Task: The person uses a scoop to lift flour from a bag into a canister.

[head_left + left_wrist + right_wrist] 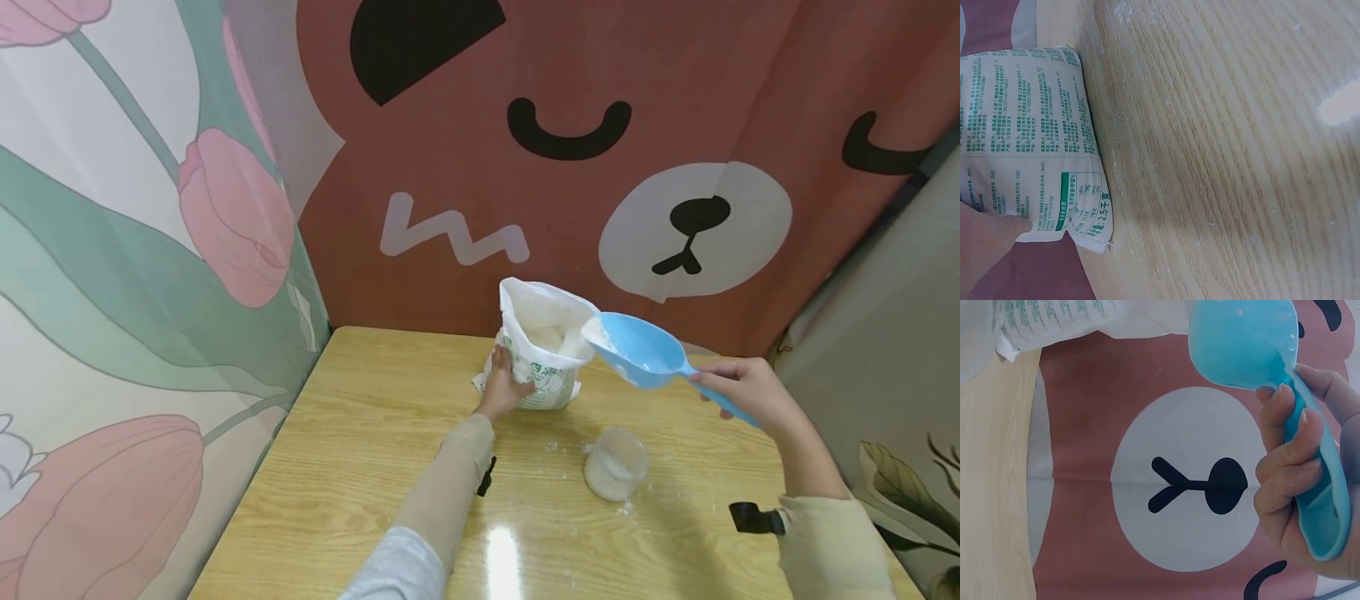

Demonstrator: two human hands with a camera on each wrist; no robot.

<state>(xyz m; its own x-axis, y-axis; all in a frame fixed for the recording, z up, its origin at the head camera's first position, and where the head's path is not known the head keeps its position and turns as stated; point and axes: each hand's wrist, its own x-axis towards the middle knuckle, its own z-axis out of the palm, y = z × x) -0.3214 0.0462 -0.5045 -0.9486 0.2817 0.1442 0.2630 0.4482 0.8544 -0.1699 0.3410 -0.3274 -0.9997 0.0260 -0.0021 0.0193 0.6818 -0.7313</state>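
Note:
An opened white flour bag (551, 379) with green print stands upright on the table, white powder inside its wide mouth. My left hand (506, 386) grips its left side, thumb across the front; the left wrist view shows the thumb against the printed face (1022, 119). My right hand (750, 392) holds a blue scoop (648, 346) by its handle, fingers curled round it in the right wrist view. The scoop's tip is at the bag's right rim, with white powder on its front part. Nearer me stands a clear glass jar (617, 467) with whitish contents.
White powder specks lie on the wooden table (390, 467) around the jar. A brown curtain (435, 158) with a bear face hangs right behind the table, and a tulip-patterned curtain (232, 217) hangs along the left side.

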